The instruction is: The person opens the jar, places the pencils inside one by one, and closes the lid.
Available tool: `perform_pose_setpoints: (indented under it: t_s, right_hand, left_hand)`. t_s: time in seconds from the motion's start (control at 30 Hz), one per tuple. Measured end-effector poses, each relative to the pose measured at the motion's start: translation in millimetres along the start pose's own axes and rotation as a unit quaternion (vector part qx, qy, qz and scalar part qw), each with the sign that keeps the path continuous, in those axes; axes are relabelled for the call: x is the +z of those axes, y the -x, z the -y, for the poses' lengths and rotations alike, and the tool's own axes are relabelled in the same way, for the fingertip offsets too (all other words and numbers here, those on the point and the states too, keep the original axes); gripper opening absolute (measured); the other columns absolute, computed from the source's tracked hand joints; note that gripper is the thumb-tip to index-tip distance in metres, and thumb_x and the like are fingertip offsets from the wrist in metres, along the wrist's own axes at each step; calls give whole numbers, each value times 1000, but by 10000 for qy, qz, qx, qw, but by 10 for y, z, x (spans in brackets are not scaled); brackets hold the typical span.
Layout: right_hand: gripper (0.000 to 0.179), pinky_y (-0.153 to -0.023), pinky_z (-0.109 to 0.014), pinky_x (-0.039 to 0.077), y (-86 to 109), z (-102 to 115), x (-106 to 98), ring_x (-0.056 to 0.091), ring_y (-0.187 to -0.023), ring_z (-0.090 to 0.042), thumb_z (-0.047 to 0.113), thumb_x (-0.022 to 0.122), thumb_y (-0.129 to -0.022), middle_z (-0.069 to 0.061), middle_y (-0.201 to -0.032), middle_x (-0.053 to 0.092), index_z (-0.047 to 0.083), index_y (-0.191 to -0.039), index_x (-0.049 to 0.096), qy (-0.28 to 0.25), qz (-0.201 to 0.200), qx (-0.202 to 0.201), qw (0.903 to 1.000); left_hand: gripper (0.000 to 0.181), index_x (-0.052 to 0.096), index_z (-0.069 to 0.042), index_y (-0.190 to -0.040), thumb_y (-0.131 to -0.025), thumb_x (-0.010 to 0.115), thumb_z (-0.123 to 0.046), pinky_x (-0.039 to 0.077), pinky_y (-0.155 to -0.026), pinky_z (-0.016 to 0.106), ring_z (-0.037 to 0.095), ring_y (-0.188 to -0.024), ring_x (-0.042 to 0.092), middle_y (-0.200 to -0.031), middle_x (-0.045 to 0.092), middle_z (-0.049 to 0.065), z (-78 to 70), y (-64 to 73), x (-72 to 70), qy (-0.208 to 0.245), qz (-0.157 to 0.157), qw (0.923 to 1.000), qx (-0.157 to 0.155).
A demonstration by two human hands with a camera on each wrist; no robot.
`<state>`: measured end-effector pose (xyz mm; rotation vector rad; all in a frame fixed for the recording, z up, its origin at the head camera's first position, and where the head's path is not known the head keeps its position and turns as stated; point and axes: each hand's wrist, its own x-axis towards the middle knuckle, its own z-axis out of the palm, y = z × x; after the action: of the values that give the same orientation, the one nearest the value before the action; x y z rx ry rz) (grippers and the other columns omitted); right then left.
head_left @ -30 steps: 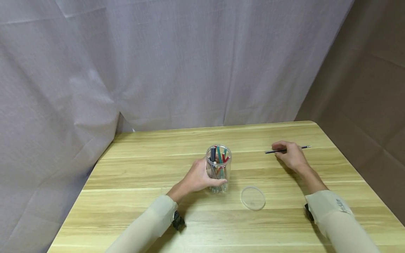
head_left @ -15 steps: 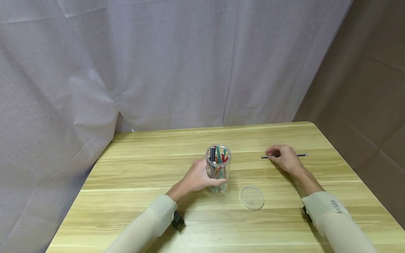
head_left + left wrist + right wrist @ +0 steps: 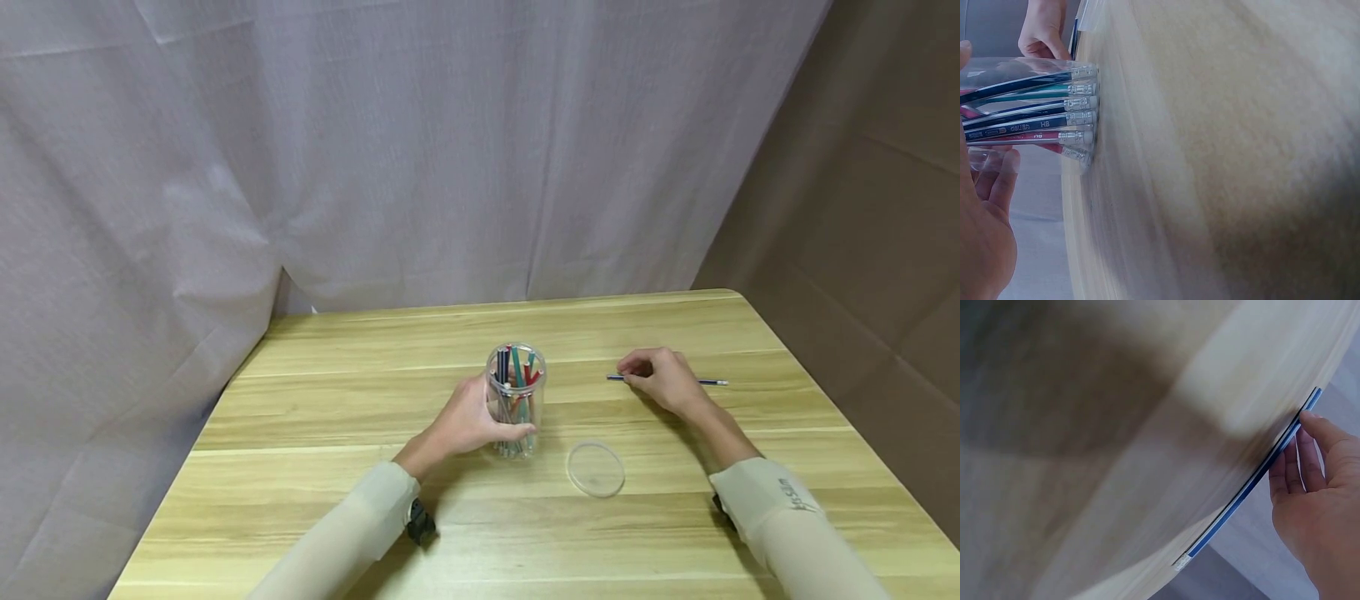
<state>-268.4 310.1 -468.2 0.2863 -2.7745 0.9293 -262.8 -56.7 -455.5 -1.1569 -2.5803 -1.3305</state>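
My left hand [image 3: 474, 414] grips a clear round container [image 3: 517, 389] standing upright on the table. Inside are several pencils [image 3: 1035, 122], dark blue, green and red, with their eraser ends down at the base. To the right, my right hand [image 3: 667, 382] pinches a dark blue pencil [image 3: 1247, 487] near one end between thumb and fingers. That pencil lies level, at or just above the tabletop, with its eraser end pointing right in the head view. Between the hands and closer to me, a clear round lid [image 3: 596, 469] lies flat.
Everything rests on a wood-grain table [image 3: 315, 517]. A grey curtain [image 3: 405, 150] hangs behind its far edge and down the left side. On the right, a brown panel [image 3: 862, 217] rises beside the table edge.
My right hand has moved slightly left and toward me, and the pencil has come along, turning to lie nearly straight across. The left hand and container have stayed in place.
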Motion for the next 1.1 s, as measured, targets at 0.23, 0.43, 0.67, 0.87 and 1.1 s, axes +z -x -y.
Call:
perform_pose_setpoints:
  t_s: [0.23,0.43,0.67,0.87,1.1]
  right_hand:
    - [10,-70,-21,52,-3,-14,36,68,-77,-13,-3,81,-88,-5,-87,77,4,-96,80,-73,8,-147,9999]
    - [10,-69,-21,53,16,30,46,68,-79,-16,-1,82,-90,-4,-88,77,4,-98,81,-211,104,-48,9997]
    - [13,-73,-20,54,12,176,36,69,-83,-21,-2,81,-90,-10,-93,78,0,-103,79,-529,86,-45,9986]
    - [17,-73,-18,56,-7,314,10,70,-85,-21,-3,80,-91,-13,-97,78,-4,-108,77,-904,126,-117,9958]
    - [18,-73,-19,57,-13,453,-28,69,-82,-14,-9,78,-90,-15,-96,78,-6,-108,77,-1274,0,-390,9911]
  left_hand:
    - [74,59,-20,-137,-76,95,-44,57,-96,32,9,-104,69,-114,74,-8,2,8,-3,4,-14,10000,-16]
    - [75,59,-20,-138,-76,95,-44,57,-95,32,9,-104,69,-115,74,-8,9,6,10,0,-18,10000,6]
    - [74,60,-20,-137,-76,95,-44,56,-96,32,9,-105,68,-115,74,-9,10,-2,18,17,-8,10000,-21]
    - [73,60,-20,-136,-76,95,-44,57,-95,32,9,-104,68,-114,74,-9,4,-4,16,42,-6,10000,-42]
    - [72,60,-19,-135,-77,95,-43,57,-93,31,9,-103,69,-112,74,-9,-6,3,15,-1,3,10000,-67]
